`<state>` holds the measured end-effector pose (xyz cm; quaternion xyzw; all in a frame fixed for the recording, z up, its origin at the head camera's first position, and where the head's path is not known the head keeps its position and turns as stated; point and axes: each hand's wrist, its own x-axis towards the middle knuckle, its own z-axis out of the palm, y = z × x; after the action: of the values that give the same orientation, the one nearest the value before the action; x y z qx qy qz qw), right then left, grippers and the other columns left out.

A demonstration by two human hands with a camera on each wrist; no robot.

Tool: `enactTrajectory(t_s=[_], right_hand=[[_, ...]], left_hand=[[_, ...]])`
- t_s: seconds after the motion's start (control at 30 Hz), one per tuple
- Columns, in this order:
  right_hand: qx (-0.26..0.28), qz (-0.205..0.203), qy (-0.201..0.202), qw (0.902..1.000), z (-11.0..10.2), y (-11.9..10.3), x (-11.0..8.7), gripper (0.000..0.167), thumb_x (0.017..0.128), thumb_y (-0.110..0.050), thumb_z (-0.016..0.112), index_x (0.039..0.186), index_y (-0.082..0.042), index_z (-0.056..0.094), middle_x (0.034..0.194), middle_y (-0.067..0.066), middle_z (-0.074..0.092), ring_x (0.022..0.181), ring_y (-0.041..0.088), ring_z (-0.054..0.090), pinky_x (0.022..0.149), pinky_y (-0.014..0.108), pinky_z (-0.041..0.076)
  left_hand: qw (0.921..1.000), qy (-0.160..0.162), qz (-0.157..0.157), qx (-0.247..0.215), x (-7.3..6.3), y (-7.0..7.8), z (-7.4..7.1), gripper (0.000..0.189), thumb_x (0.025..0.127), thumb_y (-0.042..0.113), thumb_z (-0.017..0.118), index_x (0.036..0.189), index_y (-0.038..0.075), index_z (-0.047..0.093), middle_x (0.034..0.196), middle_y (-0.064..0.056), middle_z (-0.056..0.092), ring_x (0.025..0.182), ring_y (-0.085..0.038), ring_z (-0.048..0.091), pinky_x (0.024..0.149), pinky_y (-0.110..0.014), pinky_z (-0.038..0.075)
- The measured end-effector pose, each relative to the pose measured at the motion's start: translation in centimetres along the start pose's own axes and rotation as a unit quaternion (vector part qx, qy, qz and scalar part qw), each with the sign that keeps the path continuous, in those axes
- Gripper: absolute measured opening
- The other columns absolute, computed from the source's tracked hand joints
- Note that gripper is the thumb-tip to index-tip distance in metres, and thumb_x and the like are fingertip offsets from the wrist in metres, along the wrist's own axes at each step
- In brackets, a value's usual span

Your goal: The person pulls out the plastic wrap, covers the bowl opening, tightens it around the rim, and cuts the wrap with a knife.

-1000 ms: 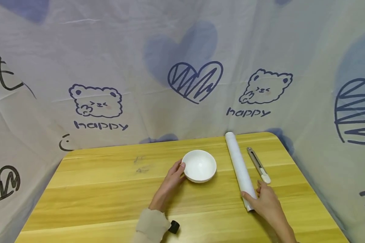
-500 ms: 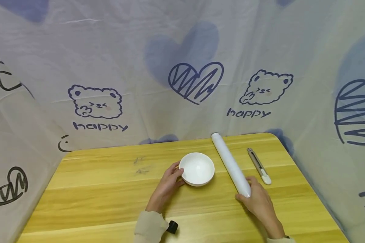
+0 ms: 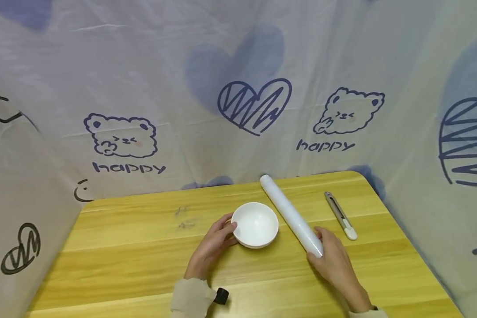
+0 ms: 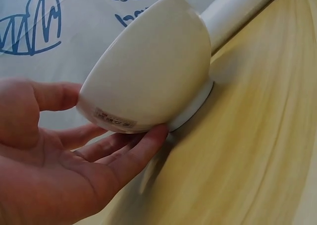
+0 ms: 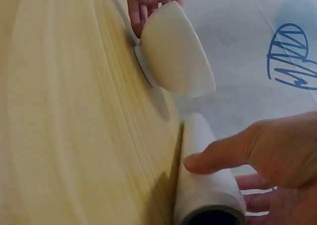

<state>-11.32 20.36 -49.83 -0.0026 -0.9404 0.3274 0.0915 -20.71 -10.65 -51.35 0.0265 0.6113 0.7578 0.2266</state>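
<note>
A white bowl stands upright near the middle of the table. My left hand holds it from the left side, thumb at the rim and fingers against the lower wall, as the left wrist view shows. To its right, a white roll of plastic wrap slants from the far edge down towards me. My right hand grips the near end of the roll, with the thumb on one side and the fingers on the other. The hollow core shows at the near end in the right wrist view.
A utility knife with a grey-brown and white handle lies to the right of the roll. The wooden table meets a printed cloth hanging along its back and sides.
My right hand has taken a firmer grip on the roll and shifted it left, closer to the bowl. The bowl has moved slightly left and nearer with my left hand.
</note>
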Motion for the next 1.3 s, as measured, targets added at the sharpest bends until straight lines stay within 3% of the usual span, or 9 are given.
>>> enactTrajectory(t_s=[0.37, 0.53, 0.8, 1.3], right_hand=[[-0.033, -0.099, 0.027, 0.9941, 1.0, 0.5, 3.9, 0.059, 0.07, 0.012, 0.086, 0.124, 0.005, 0.065, 0.117, 0.021, 0.064, 0.103, 0.041, 0.059, 0.086, 0.056, 0.051], [-0.036, -0.135, 0.021, 0.9899, 1.6, 1.0, 6.8, 0.055, 0.073, 0.015, 0.083, 0.123, 0.001, 0.067, 0.118, 0.022, 0.066, 0.105, 0.043, 0.06, 0.089, 0.059, 0.05], [-0.026, -0.145, -0.001, 0.9891, 2.8, 1.8, 11.3, 0.049, 0.077, 0.02, 0.073, 0.122, 0.002, 0.068, 0.122, 0.023, 0.068, 0.112, 0.044, 0.06, 0.097, 0.059, 0.048], [0.022, -0.138, -0.028, 0.9898, 5.1, 1.9, 15.5, 0.046, 0.085, 0.017, 0.065, 0.128, -0.001, 0.068, 0.13, 0.019, 0.064, 0.125, 0.04, 0.055, 0.11, 0.057, 0.041]], left_hand=[[0.9997, -0.022, -0.004, 0.002, 0.0, -0.1, -1.0, 0.051, 0.108, 0.015, 0.053, 0.154, -0.003, 0.038, 0.149, -0.025, 0.048, 0.116, -0.023, 0.062, 0.098, -0.041, 0.054], [0.9992, -0.032, 0.01, -0.021, 0.1, -0.3, -0.6, 0.05, 0.11, 0.017, 0.048, 0.154, -0.005, 0.036, 0.152, -0.025, 0.043, 0.122, -0.025, 0.058, 0.099, -0.038, 0.053], [0.9987, -0.011, 0.035, -0.036, 0.6, -0.7, 0.0, 0.048, 0.112, 0.016, 0.042, 0.152, -0.009, 0.036, 0.15, -0.027, 0.046, 0.121, -0.023, 0.057, 0.098, -0.033, 0.052], [0.9968, 0.042, 0.067, -0.009, 3.0, -0.7, 0.2, 0.042, 0.112, 0.018, 0.043, 0.138, -0.013, 0.052, 0.125, -0.015, 0.063, 0.109, -0.016, 0.06, 0.096, -0.028, 0.049]])
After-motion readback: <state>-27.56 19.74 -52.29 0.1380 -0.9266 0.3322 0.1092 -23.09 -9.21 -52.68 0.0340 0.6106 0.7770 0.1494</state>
